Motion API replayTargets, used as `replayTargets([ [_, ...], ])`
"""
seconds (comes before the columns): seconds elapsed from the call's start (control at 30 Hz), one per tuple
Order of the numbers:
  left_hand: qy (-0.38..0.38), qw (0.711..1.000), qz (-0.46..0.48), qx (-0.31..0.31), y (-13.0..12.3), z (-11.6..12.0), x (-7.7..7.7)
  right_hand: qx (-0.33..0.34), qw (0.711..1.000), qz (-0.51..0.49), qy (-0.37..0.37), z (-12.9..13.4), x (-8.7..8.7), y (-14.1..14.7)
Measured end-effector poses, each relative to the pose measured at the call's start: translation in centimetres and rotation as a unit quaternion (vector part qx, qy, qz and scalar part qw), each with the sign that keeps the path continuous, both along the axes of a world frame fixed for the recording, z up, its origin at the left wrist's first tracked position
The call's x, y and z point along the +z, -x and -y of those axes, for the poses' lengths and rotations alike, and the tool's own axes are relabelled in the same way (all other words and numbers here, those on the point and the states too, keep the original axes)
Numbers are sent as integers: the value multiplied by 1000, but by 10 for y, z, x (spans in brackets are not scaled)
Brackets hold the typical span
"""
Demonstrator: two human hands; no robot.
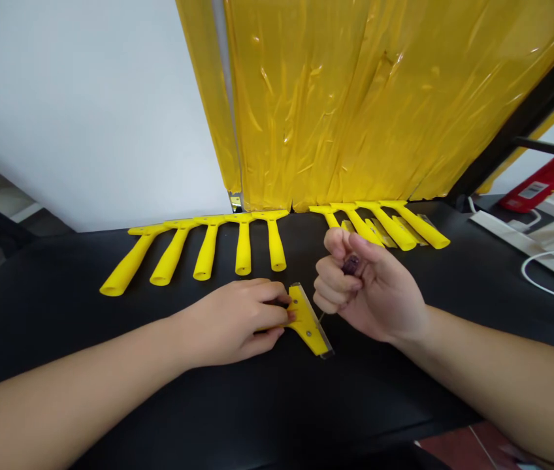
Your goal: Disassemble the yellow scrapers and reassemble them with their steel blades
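- In the head view, your left hand (238, 320) is gripping a yellow plastic scraper with a flared head and a dark-edged front strip (304, 321), fingers and thumb pressing near the neck (your hand is hiding most of the handle).
- That scraper is lying over the middle of the smooth black tabletop (267, 411), its head pointing toward your right hand (375, 287).
- Your right hand is curling closed around a slim tool with a dark purple handle (350, 264); its thin shaft is showing just beside the scraper's front edge, and you cannot tell whether the tip is touching.
- Behind your left hand, five yellow plastic scrapers with round-ended handles (205, 251) are lying in a row.
- Behind your right hand, four more yellow scrapers (392, 225) are lying side by side.
- Beyond them, a glossy yellow plastic sheet (306, 98) is hanging.
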State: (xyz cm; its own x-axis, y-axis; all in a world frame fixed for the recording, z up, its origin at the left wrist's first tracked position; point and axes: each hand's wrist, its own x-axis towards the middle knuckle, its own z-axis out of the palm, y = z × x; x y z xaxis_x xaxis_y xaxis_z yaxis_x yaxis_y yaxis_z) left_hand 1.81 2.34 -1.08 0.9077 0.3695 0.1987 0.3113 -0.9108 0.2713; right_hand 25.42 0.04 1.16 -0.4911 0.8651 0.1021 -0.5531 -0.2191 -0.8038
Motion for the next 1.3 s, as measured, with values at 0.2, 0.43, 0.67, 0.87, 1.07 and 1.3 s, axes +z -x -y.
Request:
replayTargets([
  [0.2,1,1000,6,6,0,1,1,-4,1000,-6,1,8,-1,3],
  [0.43,14,1000,2,6,-1,2,4,27,998,-27,-41,11,-10,7],
  [0.67,18,1000,-3,2,-1,2,4,23,993,-8,-115,8,-20,9],
  [0.87,30,999,9,-6,-1,1,4,-42,964,43,-260,-5,-25,2],
  [1.07,20,1000,14,-7,0,1,3,-45,945,94,-309,-4,-17,-5],
  [1.3,37,999,6,0,0,1,3,-42,948,113,-295,-4,-15,-8],
])
